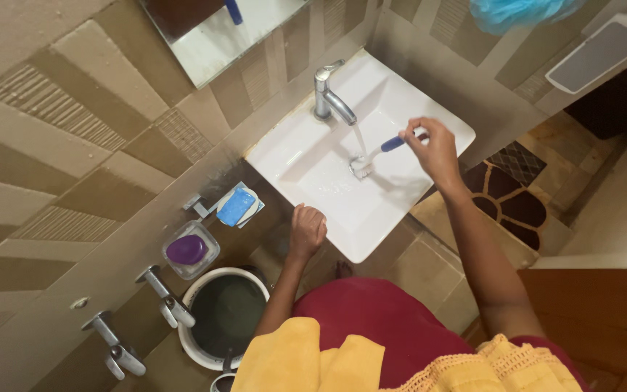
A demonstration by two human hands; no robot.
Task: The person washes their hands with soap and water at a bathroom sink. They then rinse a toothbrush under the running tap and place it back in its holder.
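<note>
Toothbrush (379, 152) was held over the white sink (371, 218), its bristle head down in the thin stream of water that ran from the chrome tap (330, 98). The back end of its blue handle was hidden inside the right hand (433, 149), whose fingers were pinched together around it; the bristles themselves were too small and blurred by the water to make out. The brush head lay to the left of that hand and a little lower, over the middle of the basin.

The left hand (306, 229) was curled closed on the near front edge of the sink; whether it held anything could not be told.

On the tiled wall to the left, a blue soap bar (236, 206) sat in a small dish and a purple soap (186, 249) in a clear one. Below them stood a white bucket (190, 341), partly hidden by the yellow cloth (292, 359) at the lower edge. A mirror (219, 36) and a blue bath sponge (517, 13) were cut off at the top.
</note>
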